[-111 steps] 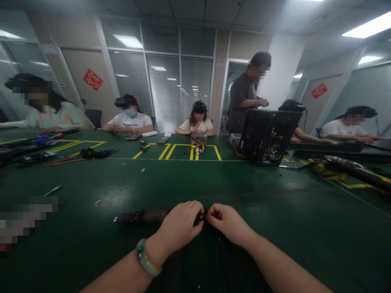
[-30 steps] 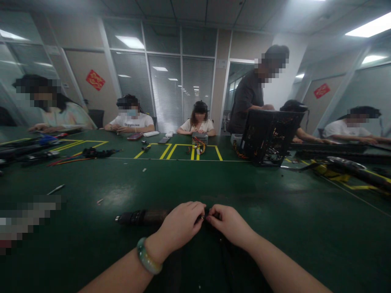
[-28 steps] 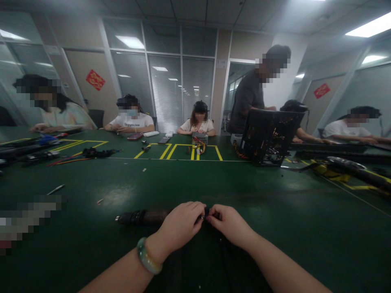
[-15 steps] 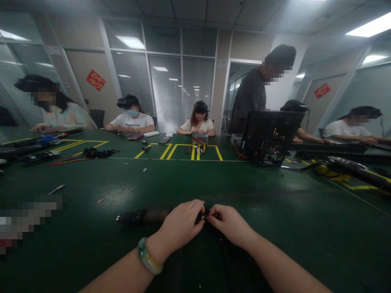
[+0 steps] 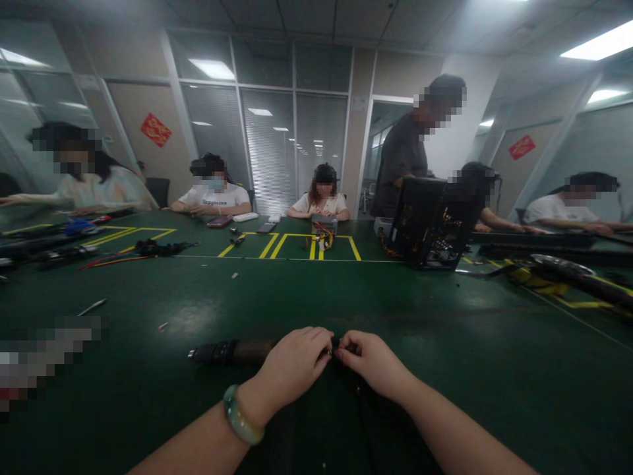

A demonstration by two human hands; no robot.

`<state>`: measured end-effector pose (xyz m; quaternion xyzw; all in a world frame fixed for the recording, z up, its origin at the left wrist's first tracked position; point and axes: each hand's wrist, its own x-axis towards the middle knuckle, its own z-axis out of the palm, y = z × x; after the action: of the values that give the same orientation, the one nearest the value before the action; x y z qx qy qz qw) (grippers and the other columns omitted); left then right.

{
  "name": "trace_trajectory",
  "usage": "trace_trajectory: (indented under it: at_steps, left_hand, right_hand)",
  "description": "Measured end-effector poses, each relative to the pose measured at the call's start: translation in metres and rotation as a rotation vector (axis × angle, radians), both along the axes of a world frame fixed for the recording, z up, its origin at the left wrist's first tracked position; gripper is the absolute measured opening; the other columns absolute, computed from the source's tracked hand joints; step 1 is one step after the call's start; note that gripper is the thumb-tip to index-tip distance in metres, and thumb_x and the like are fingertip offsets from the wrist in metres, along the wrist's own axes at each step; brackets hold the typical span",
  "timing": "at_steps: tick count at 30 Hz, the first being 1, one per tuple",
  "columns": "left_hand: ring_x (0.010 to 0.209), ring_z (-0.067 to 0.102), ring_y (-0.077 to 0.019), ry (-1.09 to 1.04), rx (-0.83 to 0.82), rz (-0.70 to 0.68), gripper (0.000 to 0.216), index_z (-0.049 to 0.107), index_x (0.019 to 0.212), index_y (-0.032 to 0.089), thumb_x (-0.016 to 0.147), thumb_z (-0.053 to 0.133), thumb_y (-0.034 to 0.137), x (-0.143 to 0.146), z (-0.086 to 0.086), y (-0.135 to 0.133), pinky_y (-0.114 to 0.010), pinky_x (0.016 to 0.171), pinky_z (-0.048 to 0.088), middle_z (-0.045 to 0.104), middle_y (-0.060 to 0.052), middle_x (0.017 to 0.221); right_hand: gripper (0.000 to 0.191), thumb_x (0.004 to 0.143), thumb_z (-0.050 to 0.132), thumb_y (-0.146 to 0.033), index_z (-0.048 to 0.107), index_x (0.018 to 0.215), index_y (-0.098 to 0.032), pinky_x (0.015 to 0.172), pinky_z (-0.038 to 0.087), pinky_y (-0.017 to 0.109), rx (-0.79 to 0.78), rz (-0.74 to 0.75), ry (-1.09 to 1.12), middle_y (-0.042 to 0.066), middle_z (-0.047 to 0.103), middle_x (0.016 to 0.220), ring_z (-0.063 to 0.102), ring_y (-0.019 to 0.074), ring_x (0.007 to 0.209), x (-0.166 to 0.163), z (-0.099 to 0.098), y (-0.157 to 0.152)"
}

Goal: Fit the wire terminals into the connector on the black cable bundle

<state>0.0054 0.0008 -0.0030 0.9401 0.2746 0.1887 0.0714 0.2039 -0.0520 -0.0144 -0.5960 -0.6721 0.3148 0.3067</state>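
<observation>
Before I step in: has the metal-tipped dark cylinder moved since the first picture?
No. Allowing for slight camera drift, the metal-tipped dark cylinder, partly behind the left hand, shows no visible shift against the yellow tape marks.

The head-worn camera looked down across the table toward twelve o'clock. The left hand and right hand were near, at six; the glazed wall, far.

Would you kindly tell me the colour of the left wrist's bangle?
The bangle is green with pale yellowish parts, seen in the head view.
</observation>
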Motion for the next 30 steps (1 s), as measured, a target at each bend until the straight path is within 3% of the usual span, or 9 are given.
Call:
trace_trajectory:
  at_steps: [30]
  left_hand:
    - [0.098, 0.06, -0.0203, -0.031, -0.037, 0.029, 0.009, 0.057, 0.096, 0.021, 0.087, 0.057, 0.02, 0.0002, -0.0017, 0.0011, -0.037, 0.087, 0.047, 0.063, -0.002, 0.106]
  right_hand:
    - [0.014, 0.089, 0.057, -0.028, 0.068, 0.087, -0.019, 0.064, 0.041, 0.022, -0.046, 0.011, 0.014, -0.001, 0.067, 0.081, 0.06, 0.0147, 0.074, -0.0015, 0.0048, 0.0005]
